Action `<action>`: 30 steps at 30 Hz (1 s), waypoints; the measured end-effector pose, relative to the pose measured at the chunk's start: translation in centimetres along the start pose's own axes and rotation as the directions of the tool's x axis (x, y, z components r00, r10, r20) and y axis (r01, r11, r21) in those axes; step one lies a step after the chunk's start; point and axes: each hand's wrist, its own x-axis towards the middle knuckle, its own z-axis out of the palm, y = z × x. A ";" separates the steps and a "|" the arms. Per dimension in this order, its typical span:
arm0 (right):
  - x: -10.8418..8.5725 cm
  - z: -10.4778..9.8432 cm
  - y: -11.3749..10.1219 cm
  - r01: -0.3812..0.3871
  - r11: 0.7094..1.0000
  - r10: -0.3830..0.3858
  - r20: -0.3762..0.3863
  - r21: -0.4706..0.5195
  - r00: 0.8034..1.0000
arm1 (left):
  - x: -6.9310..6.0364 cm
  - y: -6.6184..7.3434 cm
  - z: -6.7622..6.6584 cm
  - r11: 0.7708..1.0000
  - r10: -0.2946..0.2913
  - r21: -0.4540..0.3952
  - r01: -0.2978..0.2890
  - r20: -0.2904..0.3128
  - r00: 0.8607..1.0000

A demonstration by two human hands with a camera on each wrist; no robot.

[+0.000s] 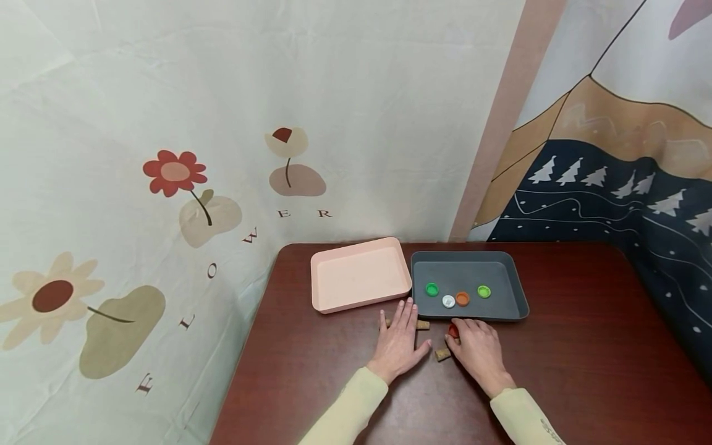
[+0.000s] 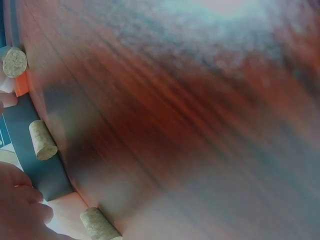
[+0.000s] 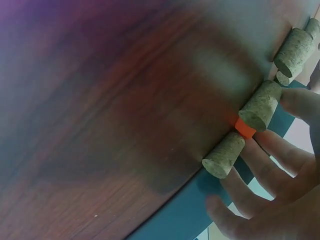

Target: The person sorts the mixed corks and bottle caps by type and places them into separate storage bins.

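Observation:
My left hand (image 1: 396, 343) lies with straight, spread fingers over the table, palm down. Cork stoppers show on either side of it: one cork (image 1: 423, 325) to its right, and the end of another at its left. My right hand (image 1: 479, 349) bends its fingers and thumb around a red bottle cap (image 1: 453, 331) just in front of the grey tray. Beside that thumb lies a further cork (image 1: 442, 354). In the right wrist view the red cap (image 3: 245, 128) sits between two corks, with fingertips against it. My left hand (image 2: 20, 205) appears at the left wrist view's edge, near corks.
The grey tray (image 1: 470, 256) holds several bottle caps: a green cap (image 1: 432, 289), a white cap (image 1: 448, 301), an orange cap (image 1: 462, 299) and a lime cap (image 1: 484, 291). A pink tray (image 1: 361, 278) stands left of it. Behind the brown table (image 1: 578, 346) hangs a printed curtain.

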 end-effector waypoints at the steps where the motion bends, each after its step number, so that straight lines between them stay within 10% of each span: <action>1: 0.0 0.0 -0.1 -0.002 1.000 0.002 -0.003 -0.005 1.000 | 0.0 0.0 0.0 1.000 -0.002 0.001 0.002 0.000 1.000; 21: -0.6 0.0 0.1 0.005 1.000 -0.003 -0.085 0.016 0.996 | 1.9 0.2 -0.3 0.997 -0.035 -0.072 0.023 -0.159 0.987; 30: -0.9 -0.8 0.9 0.017 0.996 -0.007 -0.106 0.092 0.994 | 3.8 0.0 0.0 0.991 -0.135 -0.031 0.132 -0.102 0.986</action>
